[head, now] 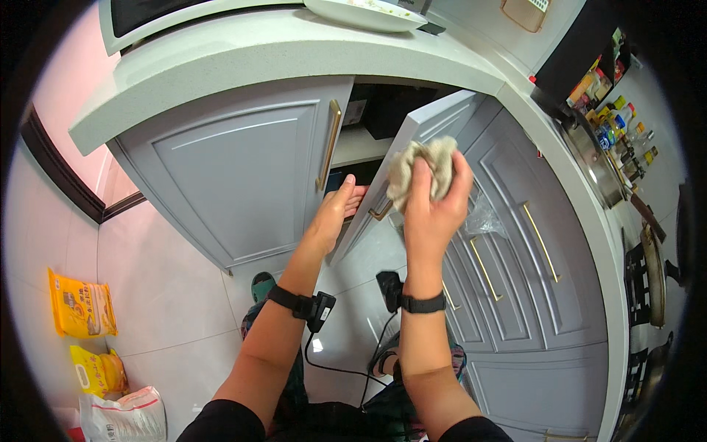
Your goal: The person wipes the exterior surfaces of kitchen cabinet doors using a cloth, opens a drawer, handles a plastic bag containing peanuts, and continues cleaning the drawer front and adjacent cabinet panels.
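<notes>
A crumpled beige cloth (pixel 422 168) is bunched in my right hand (pixel 436 212), up against the outer face of a half-open grey cabinet door (pixel 381 182). That door has a brass handle (pixel 381 211) just below the cloth. My left hand (pixel 341 207) reaches to the inner edge of the same door, thumb up and fingers behind it; whether they touch the door is hard to tell. Beside it, the left cabinet door (pixel 237 177) is closed and carries a long brass handle (pixel 330 143). Through the gap, a shelf (pixel 359 146) and dark items show.
Above the doors runs a pale countertop (pixel 265 61) holding a white plate (pixel 367 14) with food bits. Grey drawers (pixel 497 276) line the right, with a plastic bag (pixel 486 215) hanging there. A steel pan (pixel 594 160) and bottles stand beyond. Food packages (pixel 83 306) lie along the left wall.
</notes>
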{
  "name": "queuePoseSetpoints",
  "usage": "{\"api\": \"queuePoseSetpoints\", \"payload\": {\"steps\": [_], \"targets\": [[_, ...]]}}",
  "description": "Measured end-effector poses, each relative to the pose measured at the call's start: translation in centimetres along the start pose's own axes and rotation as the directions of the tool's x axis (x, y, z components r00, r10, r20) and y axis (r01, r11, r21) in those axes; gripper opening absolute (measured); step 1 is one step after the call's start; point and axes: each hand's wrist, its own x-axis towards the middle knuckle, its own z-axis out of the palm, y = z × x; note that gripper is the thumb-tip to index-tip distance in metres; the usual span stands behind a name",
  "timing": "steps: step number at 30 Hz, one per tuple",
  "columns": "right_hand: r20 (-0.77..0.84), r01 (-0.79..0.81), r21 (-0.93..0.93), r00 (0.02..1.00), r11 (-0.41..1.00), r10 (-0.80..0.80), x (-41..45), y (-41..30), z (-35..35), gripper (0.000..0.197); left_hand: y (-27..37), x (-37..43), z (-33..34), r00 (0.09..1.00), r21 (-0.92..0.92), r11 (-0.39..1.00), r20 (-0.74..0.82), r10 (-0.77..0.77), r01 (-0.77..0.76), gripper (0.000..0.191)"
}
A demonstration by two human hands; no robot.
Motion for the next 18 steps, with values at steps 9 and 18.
{"api": "queuePoseSetpoints", "payload": {"steps": [9,18], "targets": [[0.243,-0.035,-0.133,0.968,0.990,0.067,-8.5,8.6,2.6,0.030,0.5,1.3,-1.2,1.000,0.001,1.000,0.028,0.011,-0.011,0.111],[0.274,-0.036,0.008,0.961,0.999,0.032,2.4,3.8,-4.5,0.049,1.0,-0.2,0.0,0.999,0.006,0.999,-0.017,0.043,-0.043,0.108]]}}
